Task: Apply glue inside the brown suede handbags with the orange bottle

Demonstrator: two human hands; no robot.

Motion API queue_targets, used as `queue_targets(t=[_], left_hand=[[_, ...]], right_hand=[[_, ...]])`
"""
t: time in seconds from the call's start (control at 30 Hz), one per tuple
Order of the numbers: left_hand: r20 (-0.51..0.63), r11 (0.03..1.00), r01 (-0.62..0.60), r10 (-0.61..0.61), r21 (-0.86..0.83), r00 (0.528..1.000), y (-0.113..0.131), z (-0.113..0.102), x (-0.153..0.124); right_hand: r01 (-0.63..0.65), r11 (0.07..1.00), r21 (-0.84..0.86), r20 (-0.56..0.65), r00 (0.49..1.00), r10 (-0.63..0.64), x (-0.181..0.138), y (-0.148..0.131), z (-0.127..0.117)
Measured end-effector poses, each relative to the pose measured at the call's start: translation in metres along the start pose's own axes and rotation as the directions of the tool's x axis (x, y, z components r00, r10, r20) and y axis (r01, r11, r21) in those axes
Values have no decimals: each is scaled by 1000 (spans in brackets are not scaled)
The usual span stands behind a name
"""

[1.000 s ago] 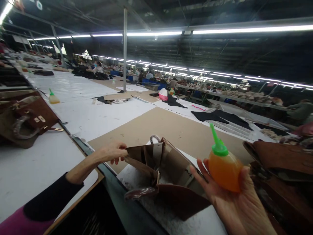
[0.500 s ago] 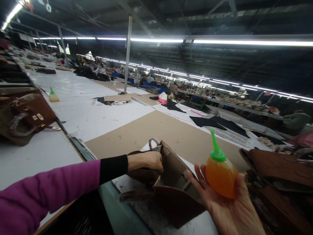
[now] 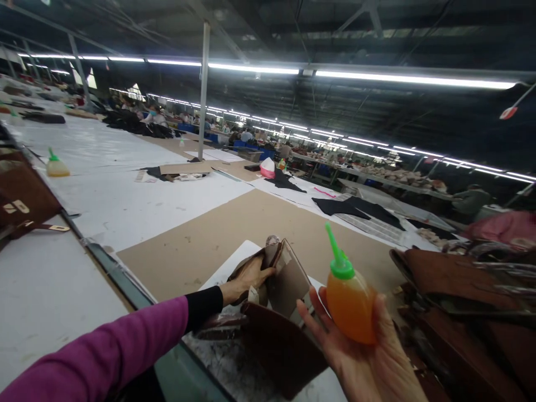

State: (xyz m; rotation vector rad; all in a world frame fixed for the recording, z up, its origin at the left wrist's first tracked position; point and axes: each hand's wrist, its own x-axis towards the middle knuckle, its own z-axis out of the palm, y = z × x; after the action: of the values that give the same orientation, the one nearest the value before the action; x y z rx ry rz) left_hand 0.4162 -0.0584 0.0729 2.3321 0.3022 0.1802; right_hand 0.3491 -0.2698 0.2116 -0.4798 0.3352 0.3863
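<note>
A brown handbag (image 3: 285,349) lies tilted on the table in front of me, its mouth spread and its pale lining showing. My left hand (image 3: 251,278) reaches into that mouth and grips the bag's far side; the thumb points at the stiff inner panel, and the other fingers are partly hidden. In my right hand (image 3: 355,340) rests a round squeeze bottle (image 3: 352,307) of orange liquid, its green nozzle upright and tilted left. The fingertips of that hand come close to the bag's right edge. A plastic-wrapped handle (image 3: 221,326) sticks out at the bag's near left.
Brown bags (image 3: 452,285) are piled at the right, close to my right hand. Another brown bag (image 3: 29,201) sits at the left. Beige board (image 3: 209,223) covers the table beyond. A second glue-type bottle (image 3: 56,164), black pieces (image 3: 355,209) and a post (image 3: 204,92) stand farther off.
My left hand has gone from a fist at the bag's edge to reaching inside, thumb extended. The bottle and my right hand have shifted left in view, as has the whole scene.
</note>
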Motion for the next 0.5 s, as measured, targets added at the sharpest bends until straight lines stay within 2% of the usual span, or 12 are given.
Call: queue_targets(t=[0.07, 0.17, 0.27, 0.33, 0.4, 0.5], left_hand=[[2, 999, -21, 21, 43, 1000, 2, 3, 2], [-4, 997, 47, -47, 57, 999, 5, 7, 6], [28, 988, 38, -34, -149, 999, 2, 10, 13], [113, 964, 28, 2, -265, 994, -2, 9, 19], [196, 949, 38, 26, -312, 980, -6, 6, 23], [255, 941, 35, 56, -336, 965, -12, -9, 26]], right_hand=[[-2, 1000, -14, 13, 1000, 2, 1, 0, -1], [-6, 999, -36, 30, 1000, 8, 2, 0, -2], [9, 997, -73, 36, 999, -6, 2, 0, -1], [24, 996, -88, 28, 999, -21, 3, 0, 0], [33, 995, -91, 23, 999, -31, 5, -1, -1], [40, 994, -101, 21, 999, -38, 7, -6, -4]])
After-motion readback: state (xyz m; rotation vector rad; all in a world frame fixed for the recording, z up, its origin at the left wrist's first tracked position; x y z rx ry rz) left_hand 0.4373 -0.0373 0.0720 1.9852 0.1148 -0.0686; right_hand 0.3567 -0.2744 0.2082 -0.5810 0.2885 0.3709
